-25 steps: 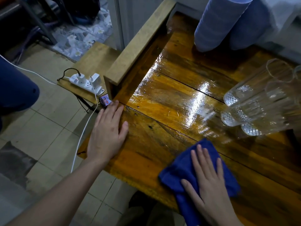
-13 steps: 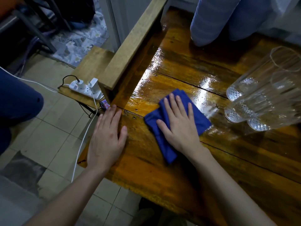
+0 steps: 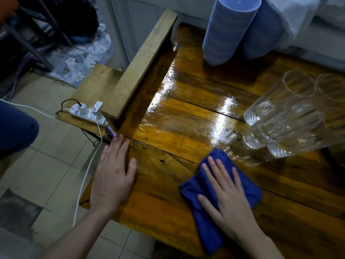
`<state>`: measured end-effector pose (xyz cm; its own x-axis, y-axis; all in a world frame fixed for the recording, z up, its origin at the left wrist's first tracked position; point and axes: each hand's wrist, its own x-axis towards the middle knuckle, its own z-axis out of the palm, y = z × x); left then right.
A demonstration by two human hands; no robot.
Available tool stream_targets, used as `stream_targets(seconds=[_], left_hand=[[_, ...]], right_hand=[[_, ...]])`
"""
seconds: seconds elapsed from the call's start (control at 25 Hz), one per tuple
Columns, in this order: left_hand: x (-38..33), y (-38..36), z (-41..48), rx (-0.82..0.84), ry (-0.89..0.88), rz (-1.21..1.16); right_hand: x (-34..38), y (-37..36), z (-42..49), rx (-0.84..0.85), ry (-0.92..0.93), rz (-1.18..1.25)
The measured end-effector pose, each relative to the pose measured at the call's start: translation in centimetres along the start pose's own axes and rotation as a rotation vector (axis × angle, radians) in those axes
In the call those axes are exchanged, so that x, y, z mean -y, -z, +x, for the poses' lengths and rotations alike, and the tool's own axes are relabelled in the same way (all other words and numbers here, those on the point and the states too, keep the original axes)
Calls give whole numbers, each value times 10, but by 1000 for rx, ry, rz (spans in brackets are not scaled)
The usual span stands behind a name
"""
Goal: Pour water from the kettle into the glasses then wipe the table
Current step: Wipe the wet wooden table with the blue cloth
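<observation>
The table [image 3: 186, 128] is amber-brown wood, streaked with darker grain and black seams between its planks, with a glossy white sheen on the wet part. The cloth [image 3: 209, 221] is a deep plain royal blue. The glasses [image 3: 283, 124] are clear, with a cut diamond pattern in their bases. Two stacks of plastic cups [image 3: 227, 30] are pale periwinkle blue, finely ringed. The raised wooden rail [image 3: 141, 66] is a lighter, dull tan. The power strip [image 3: 87, 114] is white, with one white cable and one black. The floor tiles [image 3: 44, 174] are beige; the mat [image 3: 78, 58] beyond is blue-grey with white flowers.
</observation>
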<state>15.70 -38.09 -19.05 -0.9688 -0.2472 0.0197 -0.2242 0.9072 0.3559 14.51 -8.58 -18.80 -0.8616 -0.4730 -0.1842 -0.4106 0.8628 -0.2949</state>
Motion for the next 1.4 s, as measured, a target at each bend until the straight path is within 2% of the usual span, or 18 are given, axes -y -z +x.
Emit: stream_targets(seconds=[0.16, 0.24, 0.44, 0.64, 0.72, 0.84, 1.04, 1.12, 1.24, 1.4], left_hand=[[1, 0, 0, 9, -5, 15], [3, -4, 1, 38, -47, 38], [8, -10, 1, 68, -115, 30], [8, -9, 2, 79, -94, -7], [8, -8, 4, 80, -89, -4], [7, -6, 4, 81, -87, -17], [9, -7, 5, 83, -84, -27], [8, -6, 6, 74, -79, -3], [7, -7, 5, 75, -77, -3], [6, -6, 5, 75, -82, 13]], right_hand=[[17, 4, 59, -69, -120, -76], [27, 4, 111, -78, -104, -67], [79, -3, 196, -57, 162, -95], [76, -9, 154, -11, 420, -26], [59, -9, 134, -41, 351, -37], [45, -5, 130, -87, 134, -46], [34, 8, 205, -140, -49, -106], [41, 13, 244, -135, -37, -92], [63, 13, 274, -124, 79, -108], [72, 8, 238, -94, 280, -50]])
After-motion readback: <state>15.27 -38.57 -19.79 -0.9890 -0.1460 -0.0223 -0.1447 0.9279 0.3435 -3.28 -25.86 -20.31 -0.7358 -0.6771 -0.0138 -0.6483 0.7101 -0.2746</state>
